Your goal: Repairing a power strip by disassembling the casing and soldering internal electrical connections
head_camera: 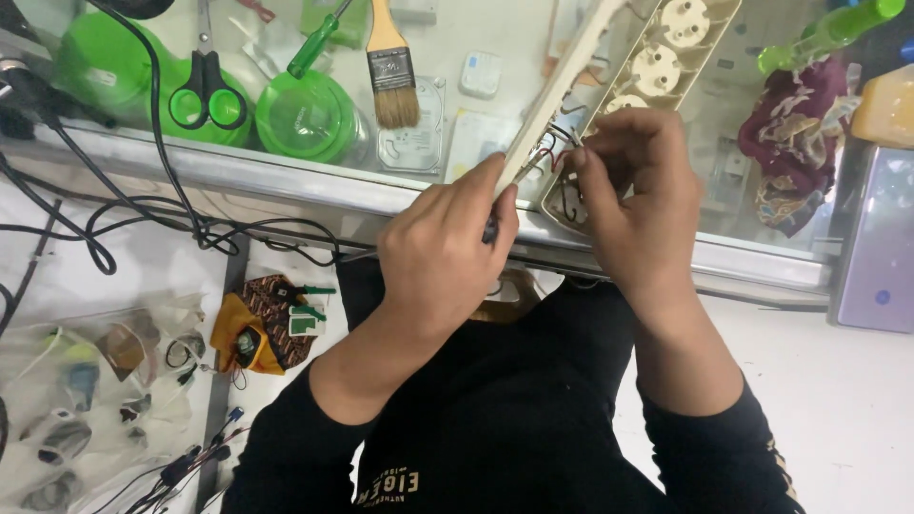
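left hand [447,252] gripping cream plastic power strip cover [562,86], right hand [633,195] at one o'clock pinching thin wires [560,143], open cream socket strip base [657,71], green-handled scissors [205,86] at ten o'clock

Left hand [447,252] curled in a grip, right hand [633,205] pinching with fingertips, forearms converging

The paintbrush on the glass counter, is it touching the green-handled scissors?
Apart. The head view shows the paintbrush lying to the right of the scissors, with a green round container and bare glass between them.

paintbrush [392,71], scissors [206,88] and green lids [303,116] crowd the glass counter [286,181]; black cables [143,214] block its edge.
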